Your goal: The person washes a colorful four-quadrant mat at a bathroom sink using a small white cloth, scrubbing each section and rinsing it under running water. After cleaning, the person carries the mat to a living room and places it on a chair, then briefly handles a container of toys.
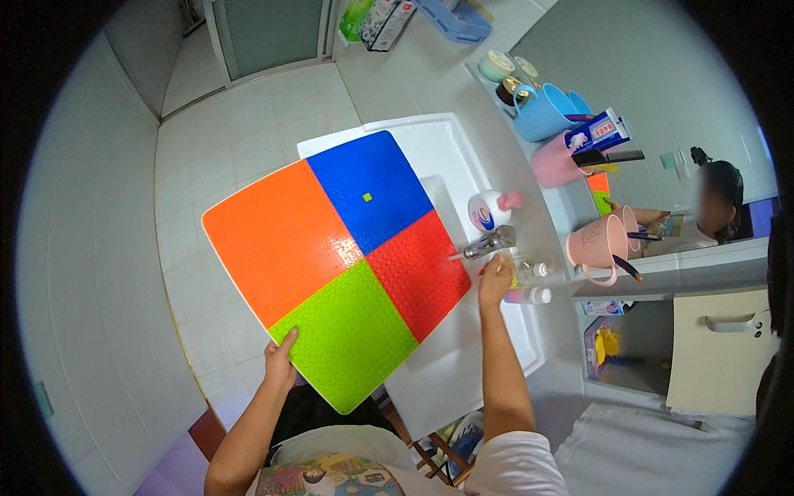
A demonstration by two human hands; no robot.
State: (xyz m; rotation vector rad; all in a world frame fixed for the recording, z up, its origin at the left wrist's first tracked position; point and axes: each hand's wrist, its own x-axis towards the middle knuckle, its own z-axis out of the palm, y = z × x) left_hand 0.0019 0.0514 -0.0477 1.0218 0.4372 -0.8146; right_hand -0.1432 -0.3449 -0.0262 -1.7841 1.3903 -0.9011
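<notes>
My left hand (282, 363) grips the lower left edge of a large board (338, 266), thumb on top. The board has orange, blue, red and green textured panels, and a small green square lies on the blue one. It is tilted over a white washbasin (459, 149). Thin water runs from the metal faucet (490, 243) onto the red panel. My right hand (496, 279) is at the faucet, beside its body; its fingertips are partly hidden, so its hold is unclear. A white pump bottle (490, 211) stands behind the faucet.
Small capped bottles (530, 296) stand right of my right hand. A shelf carries a blue cup (543, 115), a pink cup (552, 162) with toothpaste and comb, and a peach mug (595, 242). Behind is a mirror (633, 80). A white towel (651, 452) hangs lower right.
</notes>
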